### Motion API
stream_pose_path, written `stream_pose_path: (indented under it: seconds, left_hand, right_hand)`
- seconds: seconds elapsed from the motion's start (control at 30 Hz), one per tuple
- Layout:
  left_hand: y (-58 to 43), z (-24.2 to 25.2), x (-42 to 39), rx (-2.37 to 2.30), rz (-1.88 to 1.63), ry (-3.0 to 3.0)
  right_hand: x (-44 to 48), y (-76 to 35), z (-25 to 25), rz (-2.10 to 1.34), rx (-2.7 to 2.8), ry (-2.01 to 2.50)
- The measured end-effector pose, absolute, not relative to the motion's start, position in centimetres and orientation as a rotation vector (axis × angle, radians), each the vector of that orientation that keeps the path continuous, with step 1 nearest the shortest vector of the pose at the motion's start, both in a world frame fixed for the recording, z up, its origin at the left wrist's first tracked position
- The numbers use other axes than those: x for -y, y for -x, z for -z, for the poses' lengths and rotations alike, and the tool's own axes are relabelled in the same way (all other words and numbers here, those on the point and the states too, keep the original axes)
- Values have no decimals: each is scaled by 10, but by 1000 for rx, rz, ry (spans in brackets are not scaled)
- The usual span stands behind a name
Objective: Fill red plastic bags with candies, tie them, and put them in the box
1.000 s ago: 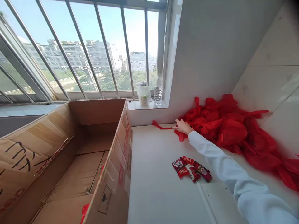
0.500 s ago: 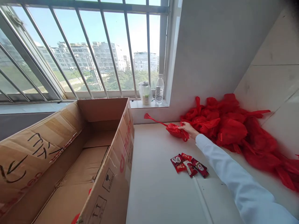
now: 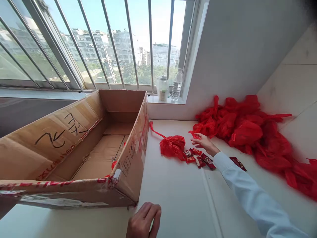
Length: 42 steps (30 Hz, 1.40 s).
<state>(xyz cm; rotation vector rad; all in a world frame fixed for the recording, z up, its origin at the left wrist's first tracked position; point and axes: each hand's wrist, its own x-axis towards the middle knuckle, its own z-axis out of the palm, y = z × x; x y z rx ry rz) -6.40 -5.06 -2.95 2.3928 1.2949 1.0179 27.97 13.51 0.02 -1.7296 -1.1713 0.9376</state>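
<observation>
My right hand (image 3: 204, 142) reaches across the white table (image 3: 173, 198), fingers spread and holding nothing, just right of a red plastic bag (image 3: 172, 146) that lies on the table. Several small red snack packets (image 3: 198, 158) lie right under that hand. My left hand (image 3: 144, 222) sits at the bottom edge with its fingers curled, close to the near corner of a large open cardboard box (image 3: 74, 145); nothing shows inside the fingers.
A heap of red plastic bags (image 3: 247, 132) fills the back right corner against the wall. One more packet (image 3: 238, 163) lies beside my sleeve. A water bottle (image 3: 176, 85) and a bagged jar (image 3: 162, 88) stand on the windowsill. Red bits (image 3: 114, 164) show inside the box.
My right hand pulled one red bag out of the heap toward the box, set it down and let go. My left hand has come into view. The view tilted downward.
</observation>
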Motion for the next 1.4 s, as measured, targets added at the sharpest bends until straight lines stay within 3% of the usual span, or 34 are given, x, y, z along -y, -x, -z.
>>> stream_pose_path:
  seconds: [0.17, 0.33, 0.47, 0.93, 1.27, 1.4]
  left_hand:
    - [-16, -17, -31, -1435, -922, -2345]
    - [-66, -8, -134, -1769, -902, -2114]
    - [-65, 7, -162, -1762, -829, -2049]
    - [13, 7, -17, -1222, -906, -1981]
    - [35, 22, -19, -1269, -983, -1902]
    - [22, 14, -9, -1292, -945, -1998]
  right_hand:
    - [-120, -297, -14, -535, 1221, 1829]
    - [-78, -273, -26, -567, 1654, 1614]
    - [-46, -254, -27, -618, 1838, 1493]
    - [3, -165, 0, -598, 1897, 1490]
    - [46, -226, 19, -620, 1452, 1773]
    - [57, -227, 13, -498, 1565, 1763]
